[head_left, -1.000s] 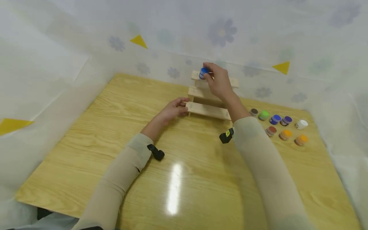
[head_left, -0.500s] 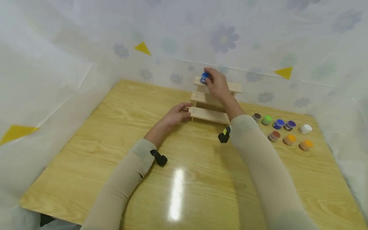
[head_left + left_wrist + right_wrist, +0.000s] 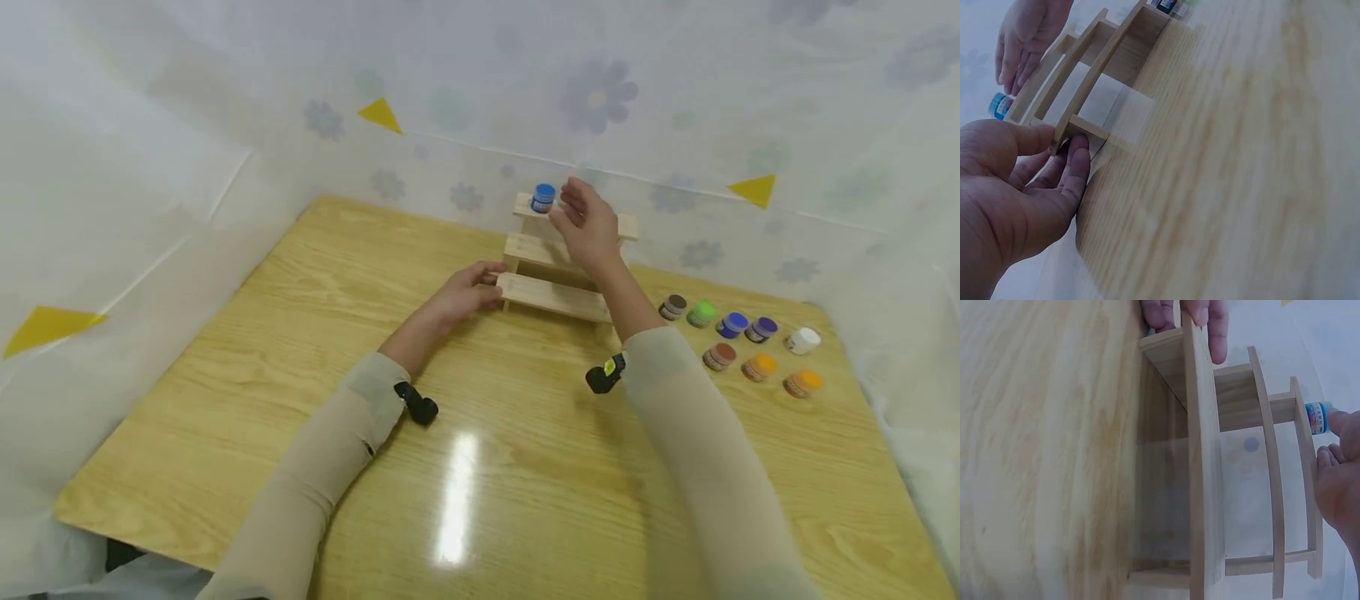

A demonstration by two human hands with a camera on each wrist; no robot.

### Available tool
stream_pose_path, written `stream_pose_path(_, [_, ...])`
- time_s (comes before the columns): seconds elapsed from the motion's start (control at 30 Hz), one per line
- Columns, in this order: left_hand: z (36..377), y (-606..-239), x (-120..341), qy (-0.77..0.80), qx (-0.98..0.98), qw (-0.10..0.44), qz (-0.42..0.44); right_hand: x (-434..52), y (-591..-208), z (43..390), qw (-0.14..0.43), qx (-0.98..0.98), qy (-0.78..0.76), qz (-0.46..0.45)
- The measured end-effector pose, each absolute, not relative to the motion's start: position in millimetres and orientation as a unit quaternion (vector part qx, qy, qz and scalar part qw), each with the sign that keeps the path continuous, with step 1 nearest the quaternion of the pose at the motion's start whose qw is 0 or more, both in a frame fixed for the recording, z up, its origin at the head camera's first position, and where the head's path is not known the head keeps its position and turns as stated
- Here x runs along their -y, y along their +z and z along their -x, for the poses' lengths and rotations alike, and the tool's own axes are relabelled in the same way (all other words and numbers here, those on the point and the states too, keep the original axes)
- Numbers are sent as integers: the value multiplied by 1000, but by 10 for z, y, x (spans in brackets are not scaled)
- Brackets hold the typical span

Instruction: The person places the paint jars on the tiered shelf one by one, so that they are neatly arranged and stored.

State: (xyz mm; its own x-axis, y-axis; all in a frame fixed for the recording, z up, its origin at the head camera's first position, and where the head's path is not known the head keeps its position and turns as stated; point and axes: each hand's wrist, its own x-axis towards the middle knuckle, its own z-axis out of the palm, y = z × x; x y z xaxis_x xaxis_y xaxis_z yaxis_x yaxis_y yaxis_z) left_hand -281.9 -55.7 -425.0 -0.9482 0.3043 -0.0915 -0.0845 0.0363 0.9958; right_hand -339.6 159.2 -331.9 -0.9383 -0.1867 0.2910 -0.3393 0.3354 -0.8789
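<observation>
Blue-lidded paint pot point(image 3: 543, 197) upright on the left end of the top step of a 3-step wooden rack point(image 3: 558, 293), at the far middle of the tabletop point(image 3: 225, 350). Label on the pot pale with blue print, too small and blurred to read in the head and right wrist views.

Right hand point(image 3: 588, 227) raised just right of the pot, fingers point(image 3: 572, 193) loosely spread and relaxed, gripping nothing; fingertips very close to the pot, contact not clear. In the right wrist view, 1 fingertip right beside the pot's lid point(image 3: 1317, 417).

Left hand point(image 3: 465, 292) low on the tabletop at the rack's near left corner, thumb on top of the lowest step's left end and fingers point(image 3: 1075, 169) curled under and against its side support, pinching the wood.

To the right of the rack, 8 more small pots in 2 rows on the tabletop. Far row, left to right: brown lid point(image 3: 673, 305), green lid point(image 3: 702, 313), blue lid point(image 3: 732, 323), purple lid point(image 3: 762, 328), white lid point(image 3: 802, 340). Near row: reddish-brown lid point(image 3: 720, 356), orange lid point(image 3: 761, 366), another orange lid point(image 3: 802, 382). No writing legible on any of them.

Beige sleeves on both forearms, a small black camera point(image 3: 416, 404) strapped at the left wrist and another point(image 3: 604, 375) at the right. White sheeting with pale flower prints and yellow triangles point(image 3: 379, 114) around the tabletop.
</observation>
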Motion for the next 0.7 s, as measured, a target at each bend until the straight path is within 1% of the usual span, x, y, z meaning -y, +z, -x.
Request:
stream_pose_path(0.1, [2834, -4254, 540, 691, -705, 139, -79, -1625, -3247, 3193, 67, 803, 570, -159])
stream_pose_path(0.2, [2845, -4260, 535, 686, -709, 145, -80, -1717, -3318, 3096, 74, 804, 568, -158])
stream_pose_path(0.33, [2843, -4245, 537, 678, -714, 154, -83, -1838, -3378, 2886, 69, 803, 570, -161])
stream_pose_path(0.53, [2844, -4240, 546, 673, -717, 158, -90, -1986, -3389, 2403, 68, 795, 581, -162])
stream_pose_path(0.7, [2839, -4268, 582, 680, -710, 159, -89, -2162, -3537, 2039, 57, 787, 588, -175])
